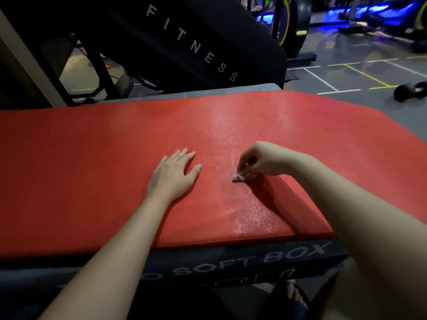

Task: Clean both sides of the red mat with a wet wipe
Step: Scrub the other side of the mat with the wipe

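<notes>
The red mat lies flat across a dark soft box and fills the middle of the view. A wet sheen runs down its right half. My left hand rests flat on the mat near its middle, fingers straight and spread. To its right, my right hand pinches a small crumpled white wet wipe and holds it against the mat's surface.
The mat sits on a black box printed "SOFT BOX". Behind it leans a black pad marked "FITNESS". A dumbbell lies on the grey floor at the right, with gym machines further back. A foot in a sandal shows below the box.
</notes>
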A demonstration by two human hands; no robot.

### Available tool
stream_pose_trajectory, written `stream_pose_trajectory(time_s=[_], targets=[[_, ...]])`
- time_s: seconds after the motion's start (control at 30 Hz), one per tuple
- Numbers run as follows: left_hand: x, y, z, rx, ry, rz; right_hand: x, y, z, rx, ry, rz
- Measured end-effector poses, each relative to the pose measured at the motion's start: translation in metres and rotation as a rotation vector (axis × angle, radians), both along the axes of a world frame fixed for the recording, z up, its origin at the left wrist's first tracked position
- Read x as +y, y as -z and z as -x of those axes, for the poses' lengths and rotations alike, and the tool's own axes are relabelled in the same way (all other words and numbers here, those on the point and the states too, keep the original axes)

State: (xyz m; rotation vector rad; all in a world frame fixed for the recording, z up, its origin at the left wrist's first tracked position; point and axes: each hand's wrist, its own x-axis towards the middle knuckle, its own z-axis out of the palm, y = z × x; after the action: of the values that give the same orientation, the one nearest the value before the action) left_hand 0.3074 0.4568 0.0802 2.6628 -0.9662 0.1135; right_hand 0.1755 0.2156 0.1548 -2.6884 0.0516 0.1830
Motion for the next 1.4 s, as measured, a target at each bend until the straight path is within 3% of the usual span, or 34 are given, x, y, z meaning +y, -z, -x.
stream_pose_trajectory(time_s=[0.07,0.17,0.37,0.6,0.77,0.97,1.17,1.33,1.4], targets=[[0.0,-0.001,0.0,0.0,-0.006,0.0,-0.004,0.007,-0.012,-0.137,0.114,0.031],[0.0,-0.002,0.001,0.002,-0.001,-0.004,-0.008,0.007,-0.016,-0.159,0.165,-0.013],[-0.001,-0.002,-0.001,0.021,-0.001,-0.01,-0.021,-0.001,-0.003,0.004,0.038,-0.036],[-0.017,-0.03,-0.028,-0.097,0.018,-0.074,-0.029,0.011,-0.014,-0.101,-0.047,-0.085],[-0.04,-0.032,-0.074,-0.088,0.046,-0.139,-0.043,0.023,-0.029,-0.326,0.196,-0.113],[-0.044,-0.008,-0.095,-0.042,0.056,-0.145,-0.056,0.012,-0.023,0.005,-0.037,-0.242],[-0.045,-0.001,-0.101,-0.023,0.072,-0.132,-0.045,0.041,-0.055,-0.423,0.19,-0.071],[-0.046,0.003,-0.103,-0.041,0.069,-0.122,-0.049,0.026,-0.065,-0.204,0.035,-0.148],[-0.046,0.003,-0.103,-0.04,0.069,-0.1,-0.053,0.026,-0.078,-0.206,0.013,-0.143]])
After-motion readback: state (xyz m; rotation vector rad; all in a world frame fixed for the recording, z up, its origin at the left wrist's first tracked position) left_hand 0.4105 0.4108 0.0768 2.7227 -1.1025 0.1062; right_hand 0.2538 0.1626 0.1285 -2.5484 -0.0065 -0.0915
